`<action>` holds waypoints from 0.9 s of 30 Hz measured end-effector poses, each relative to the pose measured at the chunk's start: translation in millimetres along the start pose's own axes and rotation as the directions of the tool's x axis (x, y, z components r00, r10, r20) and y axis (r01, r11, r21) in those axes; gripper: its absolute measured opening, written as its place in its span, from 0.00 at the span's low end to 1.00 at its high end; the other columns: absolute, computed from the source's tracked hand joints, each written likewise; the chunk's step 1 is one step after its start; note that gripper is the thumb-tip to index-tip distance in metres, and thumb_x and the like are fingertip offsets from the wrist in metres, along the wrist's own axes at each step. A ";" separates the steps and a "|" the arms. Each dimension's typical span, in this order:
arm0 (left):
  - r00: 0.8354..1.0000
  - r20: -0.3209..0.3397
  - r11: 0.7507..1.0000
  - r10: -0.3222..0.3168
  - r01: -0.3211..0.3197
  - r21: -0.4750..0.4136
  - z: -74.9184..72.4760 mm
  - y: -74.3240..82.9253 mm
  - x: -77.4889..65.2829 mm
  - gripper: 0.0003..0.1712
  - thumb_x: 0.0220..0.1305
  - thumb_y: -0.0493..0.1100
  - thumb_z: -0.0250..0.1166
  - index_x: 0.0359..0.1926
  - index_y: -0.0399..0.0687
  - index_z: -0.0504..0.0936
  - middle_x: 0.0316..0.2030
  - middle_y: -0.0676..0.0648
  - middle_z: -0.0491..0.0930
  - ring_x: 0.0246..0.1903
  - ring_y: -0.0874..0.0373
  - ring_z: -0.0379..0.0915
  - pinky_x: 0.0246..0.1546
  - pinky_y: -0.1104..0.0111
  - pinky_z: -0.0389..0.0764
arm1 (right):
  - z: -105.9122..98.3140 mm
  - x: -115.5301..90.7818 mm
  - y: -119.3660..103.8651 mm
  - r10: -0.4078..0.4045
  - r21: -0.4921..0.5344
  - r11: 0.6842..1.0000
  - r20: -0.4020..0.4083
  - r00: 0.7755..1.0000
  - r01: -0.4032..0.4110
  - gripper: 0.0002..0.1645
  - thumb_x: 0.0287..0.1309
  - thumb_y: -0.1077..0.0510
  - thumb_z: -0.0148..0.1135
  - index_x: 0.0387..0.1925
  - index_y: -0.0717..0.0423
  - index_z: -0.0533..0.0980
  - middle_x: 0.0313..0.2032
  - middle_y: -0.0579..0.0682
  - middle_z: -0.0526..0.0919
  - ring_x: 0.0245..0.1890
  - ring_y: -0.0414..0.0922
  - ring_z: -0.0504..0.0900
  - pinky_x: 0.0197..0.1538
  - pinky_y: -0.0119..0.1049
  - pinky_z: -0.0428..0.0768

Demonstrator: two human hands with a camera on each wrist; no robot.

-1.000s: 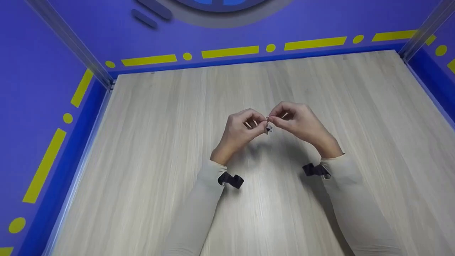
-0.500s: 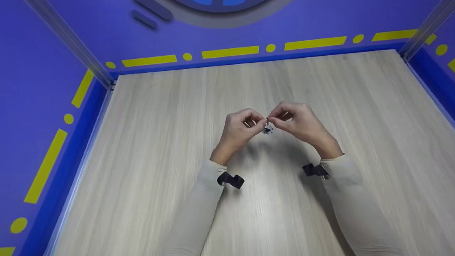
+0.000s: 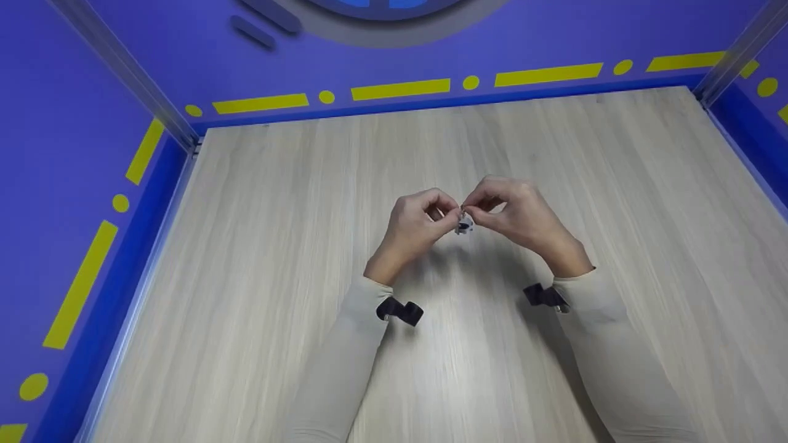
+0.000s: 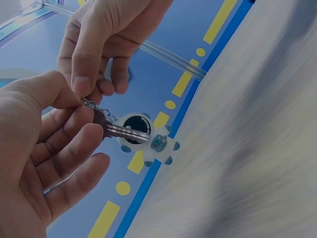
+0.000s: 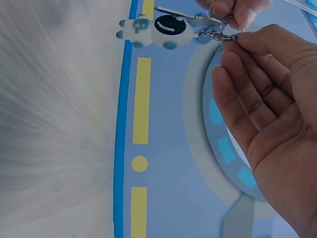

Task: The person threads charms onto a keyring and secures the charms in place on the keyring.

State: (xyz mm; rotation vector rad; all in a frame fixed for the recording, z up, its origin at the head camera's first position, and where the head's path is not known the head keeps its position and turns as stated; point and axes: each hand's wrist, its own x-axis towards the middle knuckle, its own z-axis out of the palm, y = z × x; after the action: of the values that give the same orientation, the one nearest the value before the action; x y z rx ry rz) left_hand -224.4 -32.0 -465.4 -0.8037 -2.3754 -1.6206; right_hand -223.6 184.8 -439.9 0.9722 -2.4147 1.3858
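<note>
In the head view my left hand point(image 3: 418, 221) and right hand point(image 3: 517, 212) meet fingertip to fingertip above the table. Both pinch the top end of a keychain, at its thin metal key ring point(image 5: 232, 20), which their fingertips partly hide. From it hang a short silver chain point(image 5: 219, 36), a metal key point(image 4: 130, 133) and a small white astronaut charm point(image 4: 158, 142) with a black visor and blue-green feet. The key lies across the charm's visor in the left wrist view. The other fingers of my right hand point(image 5: 277, 104) are loosely bent in the right wrist view.
A light wood-grain table point(image 3: 277, 246) spreads under both arms. Blue-purple panels point(image 3: 394, 67) with yellow dashes and dots stand behind it and at both sides, joined by metal corner posts point(image 3: 117, 74). Each sleeve carries a black wrist strap point(image 3: 400, 311).
The astronaut charm has turned and now hangs a little lower and further left, its dark visor showing more. Both hands stay almost in place, with small shifts at the fingertips.
</note>
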 end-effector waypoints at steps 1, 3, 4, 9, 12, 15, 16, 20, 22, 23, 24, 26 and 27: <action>1.000 -0.004 1.000 0.006 -0.006 0.006 0.1 -0.3 0.2 0.02 0.67 0.34 0.71 0.36 0.40 0.87 0.30 0.51 0.87 0.27 0.66 0.78 0.29 0.72 0.77 | -0.1 0.0 0.1 0.003 -0.001 1.000 -0.002 1.000 -0.003 0.08 0.59 0.75 0.73 0.35 0.61 0.87 0.34 0.47 0.87 0.35 0.42 0.85 0.43 0.30 0.83; 1.000 -0.010 0.999 0.026 -0.026 0.027 0.1 -0.7 0.4 0.02 0.68 0.35 0.71 0.37 0.39 0.87 0.32 0.50 0.87 0.28 0.64 0.78 0.31 0.72 0.78 | -0.1 0.0 0.5 0.018 -0.006 1.000 -0.008 1.000 -0.018 0.07 0.60 0.73 0.73 0.35 0.60 0.87 0.35 0.48 0.88 0.35 0.42 0.86 0.43 0.30 0.83; 0.999 -0.010 0.999 0.039 -0.038 0.038 0.0 -1.0 0.3 0.02 0.69 0.35 0.71 0.38 0.39 0.87 0.32 0.50 0.87 0.29 0.63 0.79 0.32 0.72 0.79 | -0.2 0.0 0.8 0.028 -0.007 1.000 -0.011 1.000 -0.028 0.07 0.61 0.72 0.73 0.36 0.60 0.87 0.35 0.49 0.88 0.35 0.42 0.86 0.43 0.30 0.83; 0.996 0.014 0.993 0.090 -0.091 0.077 -2.7 -1.3 0.0 0.03 0.72 0.36 0.68 0.40 0.39 0.85 0.36 0.48 0.86 0.32 0.59 0.80 0.35 0.70 0.80 | -0.4 0.1 1.1 0.082 0.012 0.997 -0.023 0.996 -0.082 0.06 0.64 0.70 0.72 0.39 0.58 0.88 0.37 0.52 0.89 0.36 0.43 0.86 0.43 0.29 0.82; 0.995 0.036 0.994 0.088 -0.090 0.061 -4.3 -1.0 0.2 0.04 0.74 0.36 0.67 0.41 0.39 0.84 0.37 0.48 0.85 0.32 0.59 0.79 0.34 0.70 0.79 | -0.7 -0.1 1.1 0.090 0.033 0.995 -0.030 0.995 -0.089 0.05 0.65 0.68 0.73 0.40 0.58 0.88 0.37 0.50 0.89 0.37 0.43 0.85 0.43 0.29 0.82; 0.995 0.061 0.997 0.077 -0.078 0.023 -5.6 -0.2 0.4 0.05 0.76 0.37 0.66 0.43 0.38 0.84 0.37 0.48 0.84 0.31 0.59 0.79 0.32 0.70 0.79 | -1.5 -0.2 1.9 0.087 0.049 0.995 -0.031 0.996 -0.085 0.03 0.66 0.65 0.73 0.41 0.57 0.89 0.37 0.49 0.89 0.37 0.43 0.85 0.43 0.29 0.83; 0.995 0.069 0.997 0.072 -0.072 0.005 -5.7 -0.1 0.5 0.05 0.76 0.37 0.65 0.43 0.38 0.83 0.37 0.48 0.84 0.30 0.59 0.79 0.31 0.70 0.79 | -1.7 -0.4 1.8 0.086 0.054 0.995 -0.031 0.996 -0.084 0.03 0.67 0.65 0.73 0.41 0.56 0.89 0.37 0.49 0.89 0.37 0.43 0.85 0.43 0.29 0.83; 0.996 0.081 0.996 0.048 -0.041 -0.085 -4.7 -0.1 0.9 0.07 0.78 0.38 0.64 0.45 0.37 0.83 0.37 0.48 0.83 0.28 0.60 0.79 0.29 0.68 0.82 | -2.9 -1.7 2.9 0.082 0.080 0.994 -0.038 0.996 -0.079 0.04 0.66 0.66 0.73 0.40 0.56 0.89 0.37 0.50 0.89 0.36 0.42 0.85 0.42 0.29 0.83; 0.997 0.072 0.992 0.038 -0.029 -0.126 -3.6 -0.9 0.9 0.08 0.78 0.39 0.64 0.46 0.36 0.83 0.37 0.48 0.82 0.27 0.60 0.79 0.28 0.68 0.82 | -3.2 -2.0 3.2 0.084 0.101 0.992 -0.041 0.996 -0.079 0.05 0.66 0.68 0.72 0.39 0.57 0.89 0.36 0.50 0.89 0.36 0.43 0.85 0.42 0.29 0.83; 0.997 0.064 0.989 0.035 -0.026 -0.144 -3.2 -1.3 0.8 0.08 0.79 0.39 0.64 0.46 0.36 0.83 0.37 0.49 0.82 0.27 0.61 0.78 0.28 0.68 0.82 | -3.3 -2.2 3.2 0.086 0.113 0.990 -0.043 0.995 -0.081 0.04 0.66 0.68 0.72 0.39 0.59 0.88 0.36 0.51 0.89 0.36 0.43 0.85 0.42 0.29 0.83; 0.998 0.054 0.987 0.038 -0.029 -0.156 -3.0 -1.3 0.6 0.08 0.78 0.39 0.64 0.47 0.36 0.83 0.37 0.49 0.82 0.26 0.61 0.78 0.28 0.67 0.82 | -3.5 -2.3 3.2 0.091 0.129 0.988 -0.043 0.995 -0.085 0.03 0.66 0.69 0.72 0.39 0.61 0.88 0.36 0.51 0.89 0.35 0.43 0.85 0.42 0.30 0.83; 0.998 0.036 0.984 0.047 -0.040 -0.175 -2.8 -1.3 0.0 0.08 0.78 0.40 0.65 0.47 0.37 0.83 0.38 0.49 0.82 0.26 0.61 0.78 0.28 0.67 0.82 | -3.6 -2.1 2.9 0.109 0.154 0.983 -0.044 0.993 -0.101 0.02 0.65 0.69 0.72 0.38 0.63 0.87 0.35 0.51 0.88 0.35 0.43 0.85 0.41 0.30 0.83; 0.998 0.028 0.982 0.052 -0.046 -0.183 -2.8 -1.3 -0.1 0.08 0.78 0.40 0.65 0.47 0.37 0.84 0.38 0.49 0.82 0.26 0.60 0.78 0.28 0.67 0.82 | -3.8 -2.1 3.0 0.119 0.168 0.980 -0.045 0.992 -0.110 0.02 0.65 0.70 0.71 0.38 0.64 0.87 0.35 0.51 0.88 0.35 0.43 0.85 0.41 0.31 0.83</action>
State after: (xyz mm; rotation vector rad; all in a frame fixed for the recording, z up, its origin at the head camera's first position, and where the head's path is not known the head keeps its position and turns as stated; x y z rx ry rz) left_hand -225.5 -34.9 -465.5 -0.9201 -2.2330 -1.8386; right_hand -224.4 189.9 -440.9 0.8297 -2.3796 1.6526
